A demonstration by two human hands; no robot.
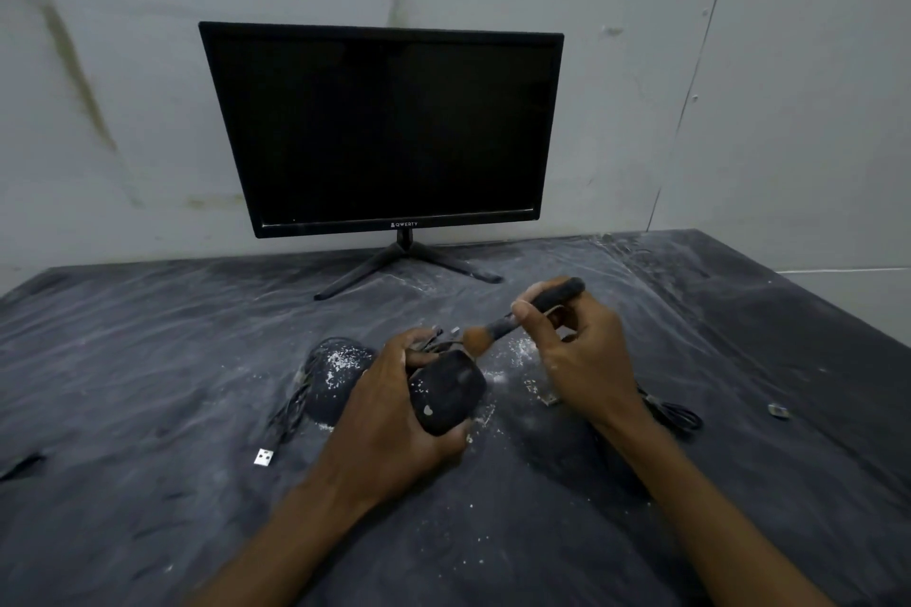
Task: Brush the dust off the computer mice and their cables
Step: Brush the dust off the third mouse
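Observation:
My left hand (389,414) grips a black computer mouse (449,392) lifted a little off the table, with its bundled cable (436,341) pinched under the fingers. My right hand (577,355) holds a small brush (522,315) by its dark handle, and the brown bristles touch the front end of that mouse. A second black mouse (335,377), speckled with white dust, lies on the table just left of my left hand. Its cable (291,409) runs down to a white USB plug (263,457).
A black monitor (384,128) on a tripod stand is at the back against the wall. The table (148,360) is covered in dark, dusty plastic sheeting. Another black cable (673,414) lies right of my right wrist, and a small object (778,411) lies further right.

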